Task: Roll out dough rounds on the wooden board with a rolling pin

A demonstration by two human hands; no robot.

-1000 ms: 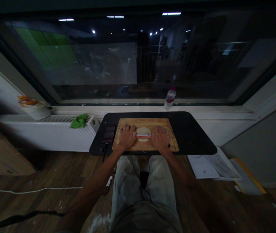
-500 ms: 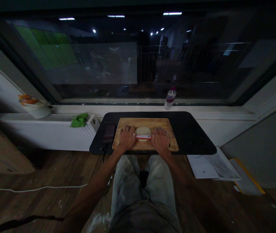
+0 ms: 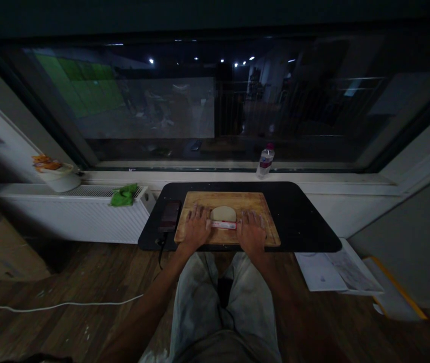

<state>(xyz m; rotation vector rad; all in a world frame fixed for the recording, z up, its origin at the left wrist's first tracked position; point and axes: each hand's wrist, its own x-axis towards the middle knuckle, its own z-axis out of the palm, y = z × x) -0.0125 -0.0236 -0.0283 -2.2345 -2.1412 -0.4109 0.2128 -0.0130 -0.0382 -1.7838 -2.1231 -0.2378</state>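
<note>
A flat round of pale dough (image 3: pixel 223 214) lies on a wooden cutting board (image 3: pixel 255 200). Across its near edge runs a slim rolling pin (image 3: pixel 223 225) with a red-and-white printed label facing up. My left hand (image 3: pixel 197 225) lies over the pin's left end, palm down, fingers spread forward on the board. On the right end rests my right hand (image 3: pixel 252 229), its fingers likewise stretched out and apart. Both hands have whitish dust on the fingers. The pin's two ends are hidden under my palms.
The board sits on a black table (image 3: pixel 306 217) with a dark phone (image 3: pixel 170 216) and cable at left. Behind stand a water bottle (image 3: pixel 265 161) on the sill, a green cloth (image 3: pixel 123 194) on the radiator and a white tub (image 3: pixel 61 178).
Both hands and the rolling pin have come toward me, from the middle of the dough to its near edge. The camera view has tilted slightly upward.
</note>
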